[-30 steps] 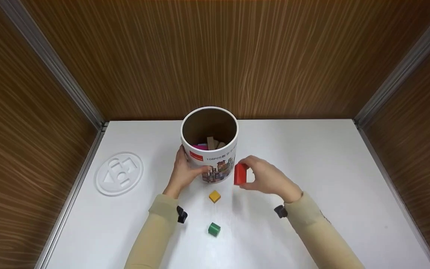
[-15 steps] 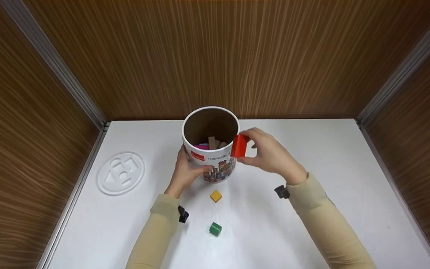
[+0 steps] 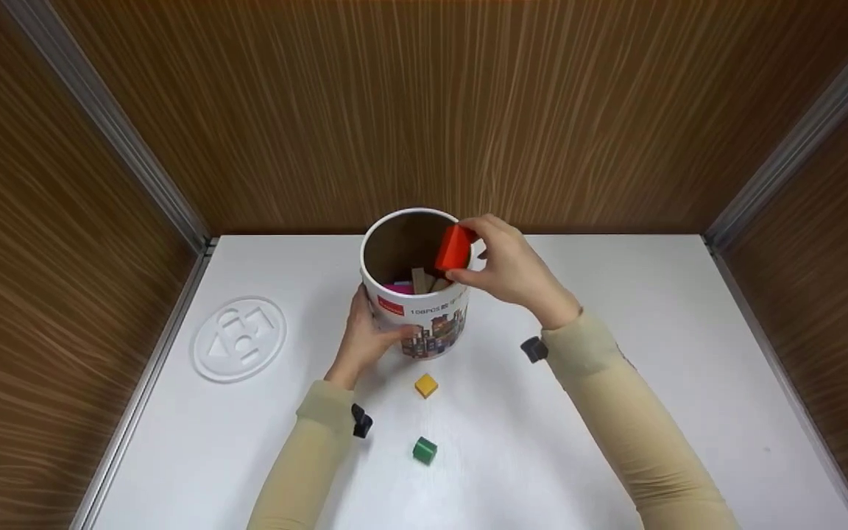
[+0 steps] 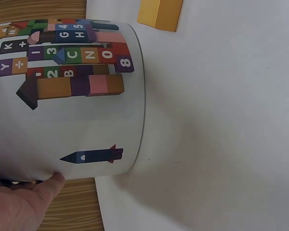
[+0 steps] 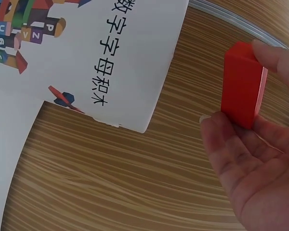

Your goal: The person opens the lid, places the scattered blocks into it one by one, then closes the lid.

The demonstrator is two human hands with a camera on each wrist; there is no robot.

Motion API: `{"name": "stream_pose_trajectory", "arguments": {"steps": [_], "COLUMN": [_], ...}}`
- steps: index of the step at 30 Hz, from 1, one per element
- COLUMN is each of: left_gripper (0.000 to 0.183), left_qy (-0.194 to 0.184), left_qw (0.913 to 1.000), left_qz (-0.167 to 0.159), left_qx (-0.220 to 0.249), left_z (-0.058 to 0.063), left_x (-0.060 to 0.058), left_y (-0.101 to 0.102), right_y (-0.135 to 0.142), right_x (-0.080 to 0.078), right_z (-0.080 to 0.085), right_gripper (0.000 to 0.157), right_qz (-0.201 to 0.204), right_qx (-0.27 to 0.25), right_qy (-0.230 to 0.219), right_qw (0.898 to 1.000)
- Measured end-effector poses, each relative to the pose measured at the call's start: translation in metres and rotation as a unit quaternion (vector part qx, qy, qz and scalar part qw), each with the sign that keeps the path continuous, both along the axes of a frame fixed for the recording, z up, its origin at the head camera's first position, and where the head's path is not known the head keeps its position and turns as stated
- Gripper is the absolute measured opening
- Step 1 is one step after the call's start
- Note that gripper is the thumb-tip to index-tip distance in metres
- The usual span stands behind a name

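Note:
A tall white bucket (image 3: 431, 331) printed with coloured letter blocks stands upright near the back of the table. My left hand (image 3: 366, 342) grips its left side, thumb across the front; in the left wrist view only part of that hand (image 4: 24, 207) shows against the bucket wall. Between thumb and fingers, my right hand (image 3: 516, 272) pinches a red block (image 3: 454, 248) at the right side of the bucket's mouth. The right wrist view shows this red block (image 5: 242, 86) held upright, apart from the printed wall. Inside lie a pink block (image 3: 398, 289) and some plain wooden blocks (image 3: 418, 280).
A yellow block (image 3: 426, 386) lies just in front of the bucket, and a green block (image 3: 425, 451) is nearer to me. At the left rests a round white lid (image 3: 238, 340) with shaped holes. Wood-grain panels (image 3: 424, 110) enclose the table's back and sides.
From beside the bucket's front, my right hand has lifted the red block up and then leftward over the rim. The left hand and bucket have stayed in place.

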State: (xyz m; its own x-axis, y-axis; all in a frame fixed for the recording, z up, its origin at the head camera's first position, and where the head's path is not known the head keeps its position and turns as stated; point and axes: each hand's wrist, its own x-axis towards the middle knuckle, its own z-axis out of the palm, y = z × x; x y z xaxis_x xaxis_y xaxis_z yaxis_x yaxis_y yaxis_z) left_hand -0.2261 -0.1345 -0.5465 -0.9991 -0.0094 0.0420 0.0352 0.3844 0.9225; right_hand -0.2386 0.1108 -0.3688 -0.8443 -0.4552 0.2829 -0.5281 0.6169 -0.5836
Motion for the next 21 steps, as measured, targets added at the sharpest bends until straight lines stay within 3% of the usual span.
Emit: {"name": "stream_pose_trajectory", "arguments": {"steps": [5, 14, 21], "left_gripper": [0.13, 0.13, 0.132], "left_qy": [0.006, 0.001, 0.006], "left_qw": [1.0, 1.0, 1.0], "left_qz": [-0.001, 0.001, -0.007], "left_qx": [-0.003, 0.01, -0.001], "left_z": [-0.001, -0.001, 0.0], "left_x": [-0.001, -0.001, 0.001], "left_y": [0.0, -0.002, -0.001], "right_y": [-0.008, -0.015, -0.008], "right_x": [-0.009, -0.027, -0.019], "right_z": [-0.001, -0.022, -0.026], "right_gripper": [0.065, 0.065, 0.052], "right_qz": [-0.004, -0.035, -0.03], "right_qx": [0.016, 0.064, 0.052], "right_qy": [-0.016, -0.04, 0.017], "right_qw": [1.0, 0.997, 0.998]}}
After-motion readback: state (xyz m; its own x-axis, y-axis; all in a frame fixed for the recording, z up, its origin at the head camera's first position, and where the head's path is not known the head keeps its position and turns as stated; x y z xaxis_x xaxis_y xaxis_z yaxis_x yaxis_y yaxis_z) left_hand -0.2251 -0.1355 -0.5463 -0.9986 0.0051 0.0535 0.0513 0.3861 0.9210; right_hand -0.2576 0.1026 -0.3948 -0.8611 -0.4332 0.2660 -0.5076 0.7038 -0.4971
